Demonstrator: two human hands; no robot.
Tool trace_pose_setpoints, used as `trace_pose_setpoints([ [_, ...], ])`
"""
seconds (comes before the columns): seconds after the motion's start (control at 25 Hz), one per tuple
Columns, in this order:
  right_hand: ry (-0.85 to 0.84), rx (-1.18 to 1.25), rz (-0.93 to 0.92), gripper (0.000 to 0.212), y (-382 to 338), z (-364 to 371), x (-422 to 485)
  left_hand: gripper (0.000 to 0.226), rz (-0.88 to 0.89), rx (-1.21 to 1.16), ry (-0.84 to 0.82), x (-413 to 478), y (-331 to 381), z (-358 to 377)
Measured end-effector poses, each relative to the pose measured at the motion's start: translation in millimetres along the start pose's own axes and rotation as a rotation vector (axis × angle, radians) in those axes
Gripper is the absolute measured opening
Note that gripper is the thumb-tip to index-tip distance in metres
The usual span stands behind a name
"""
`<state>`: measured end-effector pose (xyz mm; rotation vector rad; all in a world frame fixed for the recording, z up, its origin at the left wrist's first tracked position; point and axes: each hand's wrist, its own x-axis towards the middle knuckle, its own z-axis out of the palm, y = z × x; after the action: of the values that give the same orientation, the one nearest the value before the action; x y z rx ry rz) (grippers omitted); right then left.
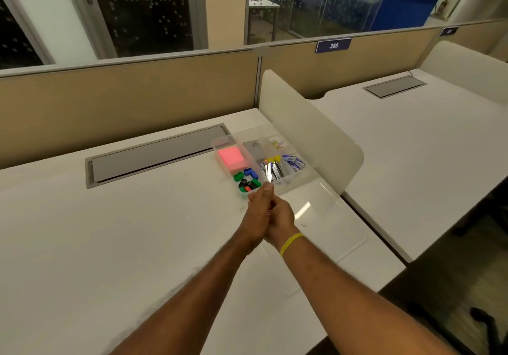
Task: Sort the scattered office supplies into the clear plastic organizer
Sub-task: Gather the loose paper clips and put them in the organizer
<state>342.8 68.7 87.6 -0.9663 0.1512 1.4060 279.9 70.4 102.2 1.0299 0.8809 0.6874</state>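
The clear plastic organizer [291, 182] sits on the white desk against a white divider. Its compartments hold pink sticky notes [232, 156], a grey flat item [254, 147], coloured paper clips [275, 143], blue staple boxes [294, 160], silvery clips with coloured ends [272, 169], and green, blue and black small pieces [247, 180]. My left hand [257, 211] and my right hand [281, 215] are pressed together just in front of the organizer. The left fingers stretch forward to its front edge. The right fingers curl against the left palm, where a tiny reddish speck shows; what it is I cannot tell.
A clear lid [332, 217] lies flat on the desk to the right of my hands. The white divider [302, 126] stands behind the organizer. A grey cable cover [159, 154] is set into the desk at the back left. The desk edge [384, 280] drops off on the right.
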Motion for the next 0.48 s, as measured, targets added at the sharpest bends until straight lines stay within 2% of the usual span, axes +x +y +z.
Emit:
trace_pose_setpoints([
  [0.08, 0.039, 0.123, -0.012, 0.046, -30, 0, 24, 0.032, 0.074, -0.053, -0.039, 23, 15, 8],
  [0.16, -0.009, 0.153, -0.007, 0.049, -57, 1, 44, 0.048, 0.140, -0.026, -0.041, 47, 23, 7],
  [0.36, -0.061, 0.175, -0.019, 0.061, -120, 9, 97, 0.061, 0.184, 0.091, 0.111, 105, 31, -13],
  [0.48, -0.080, 0.075, -0.048, 0.070, -153, 14, 133, 0.054, 0.181, 0.154, 0.187, 137, 36, -30],
])
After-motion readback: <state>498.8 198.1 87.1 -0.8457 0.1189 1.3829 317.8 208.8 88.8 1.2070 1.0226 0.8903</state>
